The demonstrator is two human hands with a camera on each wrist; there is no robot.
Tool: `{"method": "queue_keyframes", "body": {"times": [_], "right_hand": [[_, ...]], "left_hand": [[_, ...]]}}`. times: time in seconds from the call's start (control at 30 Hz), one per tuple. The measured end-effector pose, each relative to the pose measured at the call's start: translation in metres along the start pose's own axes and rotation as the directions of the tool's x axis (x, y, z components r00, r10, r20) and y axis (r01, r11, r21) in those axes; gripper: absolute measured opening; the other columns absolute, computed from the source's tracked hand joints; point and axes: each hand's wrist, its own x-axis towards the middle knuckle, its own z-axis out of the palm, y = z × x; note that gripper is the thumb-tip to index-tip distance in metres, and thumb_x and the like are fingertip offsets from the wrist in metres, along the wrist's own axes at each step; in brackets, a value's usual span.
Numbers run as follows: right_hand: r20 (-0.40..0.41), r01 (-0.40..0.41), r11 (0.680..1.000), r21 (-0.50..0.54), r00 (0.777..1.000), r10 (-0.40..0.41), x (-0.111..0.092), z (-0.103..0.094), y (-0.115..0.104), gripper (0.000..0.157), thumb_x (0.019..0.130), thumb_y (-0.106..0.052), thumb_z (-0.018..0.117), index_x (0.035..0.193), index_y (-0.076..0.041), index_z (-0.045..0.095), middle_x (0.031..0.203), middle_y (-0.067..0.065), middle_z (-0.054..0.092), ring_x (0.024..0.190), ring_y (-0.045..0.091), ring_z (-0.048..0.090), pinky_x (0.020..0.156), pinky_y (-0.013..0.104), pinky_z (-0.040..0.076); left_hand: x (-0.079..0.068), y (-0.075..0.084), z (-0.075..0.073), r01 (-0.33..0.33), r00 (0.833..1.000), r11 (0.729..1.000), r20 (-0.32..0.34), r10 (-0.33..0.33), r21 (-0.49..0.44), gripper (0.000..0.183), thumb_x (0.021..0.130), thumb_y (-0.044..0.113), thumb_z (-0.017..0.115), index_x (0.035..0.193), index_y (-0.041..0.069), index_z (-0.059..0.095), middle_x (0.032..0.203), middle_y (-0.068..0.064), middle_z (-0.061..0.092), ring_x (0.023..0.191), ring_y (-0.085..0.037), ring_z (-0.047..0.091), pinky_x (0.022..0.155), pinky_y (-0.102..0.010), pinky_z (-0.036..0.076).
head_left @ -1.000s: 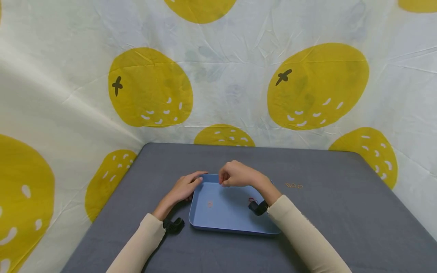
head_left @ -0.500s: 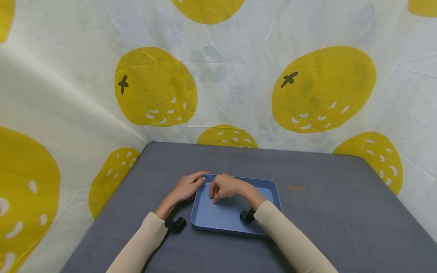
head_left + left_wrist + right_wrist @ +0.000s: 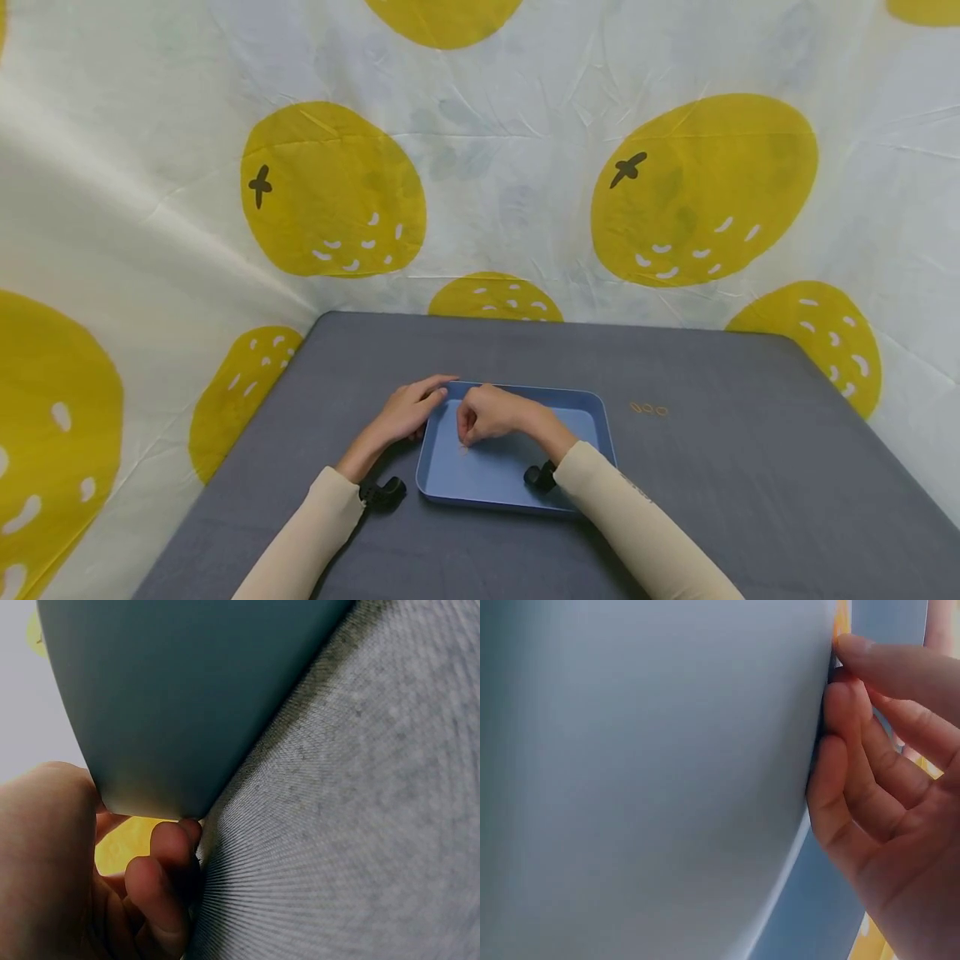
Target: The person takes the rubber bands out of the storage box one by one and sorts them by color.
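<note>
The blue tray [image 3: 517, 492] lies on the grey cloth. At its far left corner my left hand [image 3: 408, 410] holds the rim, thumb over the edge and other fingers curled against the outside, as the left wrist view shows. My right hand [image 3: 495, 414] reaches down into the left half of the tray. Its thumb and fingertips pinch at a small pale orange rubber band [image 3: 463, 451] on the tray floor, mostly covered by the fingers. In the right wrist view the curled fingers [image 3: 829, 769] sit right at the tray floor.
Several thin orange rubber bands [image 3: 648, 409] lie in a row on the grey table [image 3: 750, 467], right of the tray. A fruit-patterned curtain [image 3: 510, 167] hangs behind and to the left. A black wrist camera [image 3: 538, 477] overlaps the tray's right half.
My right hand has come down and toward the left from the tray's far side to the small band on its floor. The left hand stays at the corner.
</note>
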Motion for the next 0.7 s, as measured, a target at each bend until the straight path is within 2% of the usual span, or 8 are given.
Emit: {"method": "queue_keyframes", "body": {"times": [0.2,0.33,0.47,0.7], "right_hand": [[-0.005,0.008,0.999,0.034,1.000,-0.008,-0.0024,0.0008,0.0019,0.012,0.091,-0.007,0.075,0.081,-0.014,0.077,0.073,-0.007,0.069,0.062,0.002,0.055,0.059,0.019,0.045],[0.006,0.003,0.998,0.060,1.000,-0.004,-0.0045,0.0024,0.0003,0.010,0.091,-0.012,0.079,0.082,-0.016,0.076,0.073,-0.008,0.069,0.063,0.003,0.056,0.060,0.019,0.047],[0.021,-0.001,0.999,0.049,1.000,0.000,-0.0037,0.0053,-0.0011,0.013,0.089,-0.015,0.083,0.078,-0.019,0.076,0.071,-0.011,0.067,0.062,0.001,0.055,0.059,0.018,0.046],[0.019,0.000,1.000,0.018,1.000,0.000,-0.0019,0.0074,-0.0025,0.017,0.089,-0.012,0.080,0.074,-0.019,0.075,0.068,-0.011,0.065,0.061,0.002,0.053,0.059,0.018,0.044]], "left_hand": [[-0.0002,0.0001,0.0009,0.008,1.000,1.000,-0.009,-0.008,0.009,0.040,0.112,0.038,0.044,0.150,0.036,0.055,0.062,-0.004,0.058,0.040,-0.020,0.052,0.040,-0.038,0.048],[0.0000,-0.0005,0.0012,0.000,1.000,1.000,-0.006,0.000,0.009,0.040,0.111,0.038,0.045,0.150,0.035,0.055,0.061,-0.005,0.057,0.039,-0.020,0.051,0.040,-0.038,0.047],[0.0003,-0.0023,0.0017,-0.003,1.000,1.000,-0.003,0.003,0.001,0.040,0.111,0.037,0.045,0.150,0.034,0.055,0.062,-0.005,0.057,0.039,-0.020,0.051,0.040,-0.038,0.047],[0.0012,-0.0052,0.0021,-0.002,1.000,1.000,-0.008,0.002,0.004,0.040,0.112,0.038,0.044,0.150,0.034,0.055,0.063,-0.004,0.057,0.039,-0.020,0.051,0.040,-0.038,0.047]]}}
